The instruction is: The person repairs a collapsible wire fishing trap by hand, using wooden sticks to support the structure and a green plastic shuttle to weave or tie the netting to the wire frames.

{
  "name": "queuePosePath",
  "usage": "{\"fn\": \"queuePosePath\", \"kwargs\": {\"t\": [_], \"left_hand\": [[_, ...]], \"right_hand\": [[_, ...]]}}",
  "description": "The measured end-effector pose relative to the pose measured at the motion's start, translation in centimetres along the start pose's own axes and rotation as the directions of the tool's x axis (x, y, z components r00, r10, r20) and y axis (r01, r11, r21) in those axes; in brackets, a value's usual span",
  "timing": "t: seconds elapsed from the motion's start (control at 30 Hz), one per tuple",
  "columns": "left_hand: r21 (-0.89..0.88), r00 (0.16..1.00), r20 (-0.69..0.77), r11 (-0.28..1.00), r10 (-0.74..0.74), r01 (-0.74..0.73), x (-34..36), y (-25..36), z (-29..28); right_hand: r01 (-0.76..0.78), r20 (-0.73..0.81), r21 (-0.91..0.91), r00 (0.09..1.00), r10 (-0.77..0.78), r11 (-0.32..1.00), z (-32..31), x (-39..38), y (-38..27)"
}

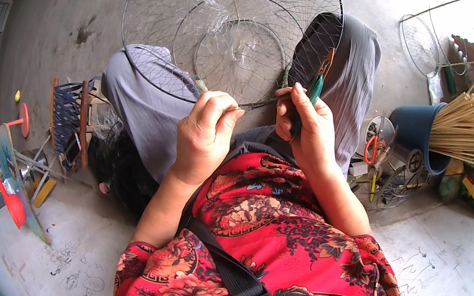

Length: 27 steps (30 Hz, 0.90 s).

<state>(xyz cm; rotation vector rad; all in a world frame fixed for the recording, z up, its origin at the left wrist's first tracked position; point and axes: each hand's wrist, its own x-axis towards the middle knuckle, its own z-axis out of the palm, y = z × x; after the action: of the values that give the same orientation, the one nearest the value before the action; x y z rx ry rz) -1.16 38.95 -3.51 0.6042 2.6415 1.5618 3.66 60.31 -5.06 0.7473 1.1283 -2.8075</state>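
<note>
A round net cage [152, 17] with dark wire hoops and fine mesh stands between my knees, a thin wooden stick running up inside it. At its near rim my left hand [205, 130] is closed, thumb and forefinger pinching the hoop. To the right, my right hand [312, 123] closes around what looks like a netting needle [316, 88], wound with green twine, its brown pointed tip facing away from me. The right fingertips are close to the hoop's rim; whether they touch it is hard to see. Loose whitish thread [210, 4] hangs in the mesh.
On the right, a blue bucket [410, 129] holds many thin wooden sticks [458, 127], near orange-handled scissors [371, 147] and wire hoops [395, 188]. More framed hoops [420, 47] stand farther back. A small woven seat [71, 118] and a red-and-teal toy-like object [16, 190] lie left.
</note>
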Motion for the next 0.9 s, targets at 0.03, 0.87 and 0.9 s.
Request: {"fn": "queuePosePath", "kwargs": {"t": [0.03,0.87,0.9], "left_hand": [[-0.001,1.0,0.002,1.0,0.007,-0.007,0.2,0.2,0.1],[0.03,0.977,0.036,0.977,0.208,-0.21,1.5,-0.6,2.0],[0.054,0.971,0.023,0.969,0.24,-0.241,1.5,-0.7,2.6]], "right_hand": [[-0.004,0.008,-0.003,1.0,0.004,1.0,0.0,0.0,-0.1],[0.397,0.177,-0.708,0.9,-0.398,0.584,-4.1,-0.2,-2.3],[0.241,0.096,-0.559,0.969,-0.227,0.793,-4.2,-1.0,-1.9]]}}
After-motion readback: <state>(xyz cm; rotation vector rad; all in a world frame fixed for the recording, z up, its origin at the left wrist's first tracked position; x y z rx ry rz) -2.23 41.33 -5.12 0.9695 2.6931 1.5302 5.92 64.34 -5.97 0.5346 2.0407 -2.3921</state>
